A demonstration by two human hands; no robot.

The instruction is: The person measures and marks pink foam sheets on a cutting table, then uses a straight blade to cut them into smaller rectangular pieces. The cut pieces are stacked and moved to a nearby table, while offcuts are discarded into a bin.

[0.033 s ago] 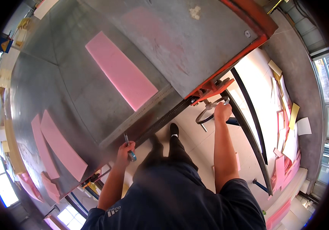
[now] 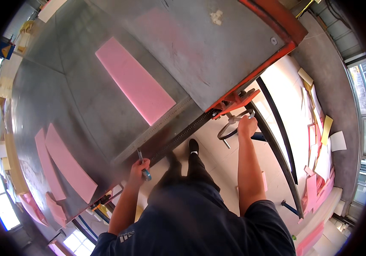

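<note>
At the front edge of a large grey metal table point(image 2: 80, 98), my left hand point(image 2: 138, 168) is closed around what looks like a teal-handled utility knife point(image 2: 147, 175), its thin metal end sticking up past my fingers. Off to the right, my right hand point(image 2: 247, 126) grips the rim of a metal handwheel point(image 2: 222, 133) mounted below an orange bracket point(image 2: 239, 105). A long pink foam piece point(image 2: 134, 81) lies flat on the table, ahead of both hands.
Two narrow pink foam strips point(image 2: 69, 164) lie on the table's left part. An orange-edged raised plate point(image 2: 234, 47) covers its far right. Black curved rails point(image 2: 281, 128) run beside the handwheel. Foam scraps point(image 2: 315, 187) are heaped along the right wall.
</note>
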